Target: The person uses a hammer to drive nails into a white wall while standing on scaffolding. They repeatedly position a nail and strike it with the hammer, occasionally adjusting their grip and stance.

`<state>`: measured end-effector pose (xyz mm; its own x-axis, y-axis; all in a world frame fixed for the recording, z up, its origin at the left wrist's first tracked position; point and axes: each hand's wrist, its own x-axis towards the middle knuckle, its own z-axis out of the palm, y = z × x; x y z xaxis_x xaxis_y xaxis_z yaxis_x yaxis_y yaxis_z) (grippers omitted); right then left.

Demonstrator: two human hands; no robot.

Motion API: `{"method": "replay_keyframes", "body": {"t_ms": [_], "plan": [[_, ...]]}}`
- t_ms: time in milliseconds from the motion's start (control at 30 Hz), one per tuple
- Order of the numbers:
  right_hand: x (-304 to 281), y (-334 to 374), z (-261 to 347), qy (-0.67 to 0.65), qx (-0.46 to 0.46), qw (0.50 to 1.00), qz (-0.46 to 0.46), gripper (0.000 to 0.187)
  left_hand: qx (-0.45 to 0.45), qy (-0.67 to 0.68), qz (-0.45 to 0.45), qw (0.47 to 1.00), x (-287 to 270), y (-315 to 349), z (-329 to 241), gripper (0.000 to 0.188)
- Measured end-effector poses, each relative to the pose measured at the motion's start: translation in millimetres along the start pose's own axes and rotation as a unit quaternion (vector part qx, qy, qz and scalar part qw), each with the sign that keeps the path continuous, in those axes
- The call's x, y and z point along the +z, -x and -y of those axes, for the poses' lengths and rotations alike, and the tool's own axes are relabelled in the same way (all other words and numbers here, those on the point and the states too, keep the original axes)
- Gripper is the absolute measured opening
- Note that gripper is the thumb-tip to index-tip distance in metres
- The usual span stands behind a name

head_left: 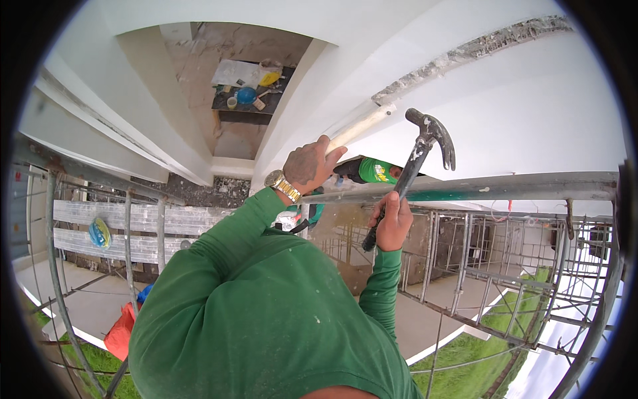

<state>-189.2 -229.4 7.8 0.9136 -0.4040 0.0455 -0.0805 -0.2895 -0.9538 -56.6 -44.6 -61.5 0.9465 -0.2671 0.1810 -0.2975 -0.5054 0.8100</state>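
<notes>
My left hand (307, 166), with a gold watch at its wrist, is closed round a pale, straight, wooden-looking stick (362, 126). The stick's far end lies close to a rough chipped groove (478, 53) in the white wall (492, 113). In my right hand (393, 223) is a claw hammer (425, 143), gripped by its dark handle. Its worn black head is raised, to the right of the stick and apart from it. My left fingers partly hide the near end of the stick.
A thick scaffold pipe (512, 187) crosses in front at the right. Scaffold planks (133, 223) with a blue-and-yellow round object (100, 233) lie at the left. Through a wall opening stands a dark table (229, 101) with a blue helmet (246, 95). Below is another person's green shirt (375, 170).
</notes>
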Motion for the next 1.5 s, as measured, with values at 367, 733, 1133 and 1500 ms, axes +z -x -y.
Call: {"method": "replay_keyframes", "body": {"t_ms": [367, 733, 1133, 1500], "plan": [[15, -14, -22, 0.056, -0.209, 0.976, -0.039, 0.042, -0.05, 0.061, 0.042, 0.996, -1, -6, -1, 0.054], [19, -10, -25, -0.017, -0.272, 0.958, -0.092, 0.053, -0.054, 0.048, 0.045, 0.996, 6, -4, 5, 0.054], [30, 5, -25, 0.022, -0.156, 0.987, -0.032, 0.046, -0.061, 0.02, 0.009, 0.998, 9, 0, 4, 0.051], [21, -14, -10, 0.104, -0.131, 0.986, -0.022, 0.044, -0.069, 0.011, 0.013, 0.997, 16, -1, 7, 0.054]]}}
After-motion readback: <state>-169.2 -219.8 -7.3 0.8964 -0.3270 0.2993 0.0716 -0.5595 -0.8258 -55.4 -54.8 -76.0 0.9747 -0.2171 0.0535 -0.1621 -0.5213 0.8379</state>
